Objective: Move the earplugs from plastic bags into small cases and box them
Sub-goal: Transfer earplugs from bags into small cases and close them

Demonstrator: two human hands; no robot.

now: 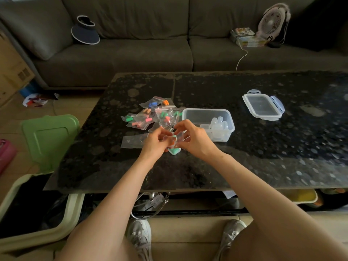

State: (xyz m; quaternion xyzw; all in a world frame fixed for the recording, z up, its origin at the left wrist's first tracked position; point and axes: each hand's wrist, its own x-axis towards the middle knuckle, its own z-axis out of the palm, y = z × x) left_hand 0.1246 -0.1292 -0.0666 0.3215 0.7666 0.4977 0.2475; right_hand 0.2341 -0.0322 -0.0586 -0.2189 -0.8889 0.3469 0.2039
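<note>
Black speckled stone makes up the table top (pixel 254 151), which is seen from the head camera, the only view given. Near the middle of its front half a small case (pixel 178 138) of clear plastic is pinched between the two hands. The left hand (pixel 153 142) is curled against the case's left side, and the right hand (pixel 194 141) is curled over its right side with the thumb and forefinger arched above it. Something mint green (pixel 174 136) can be made out inside the case, though whether it is one earplug or two cannot be told. A second mint-green piece (pixel 174 151) is seen just below the hands, close to the table surface; what it is cannot be told.

Just beyond the fingertips a loose pile of plastic bags (pixel 156 114) is spread out, with orange, blue, green and pink earplugs (pixel 165 102) sealed inside. An empty flat bag (pixel 132 141) lies beside the left hand, partly covered by it. A clear plastic box (pixel 206 112) stands open just beyond the right hand, and more small cases (pixel 219 125) are gathered in its right end. Its lid (pixel 263 107) has been laid flat, well apart to the right.

Behind the table a grey sofa (pixel 131 53) is visible, with a visor hat (pixel 85 31) and a fan (pixel 274 20) on it.
</note>
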